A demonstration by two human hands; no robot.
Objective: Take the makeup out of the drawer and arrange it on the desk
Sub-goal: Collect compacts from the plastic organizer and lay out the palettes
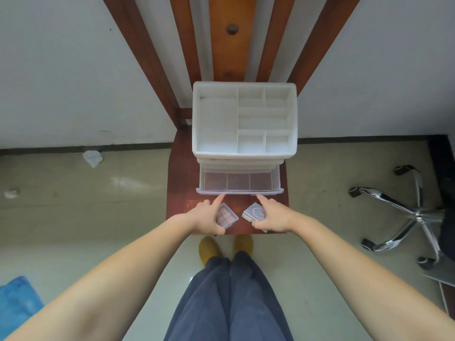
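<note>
White organizer [243,119] with divided top tray sits on a dark red wooden desk [177,193]; its bottom clear drawer [240,182] is pulled out, three compartments, nothing visible inside them. Left hand [208,217] grips a clear palette [226,216] with pinkish pans, fingers curled round it, index finger stretched out with its tip touching the drawer's front edge on the left. Right hand [273,216] holds a clear-lidded compact [254,212] with silver sides, thumb under it, index finger extended to the drawer front on the right. Both makeup items are out of the drawer, held just above the desk's front part, near each other but apart. Below: dark blue trousers [229,296], yellow slippers [209,247]. Chrome chair base [406,212] on the floor to the right, crumpled tissue [92,157] by the wall on the left, blue bag [17,303] at the lower left corner.
</note>
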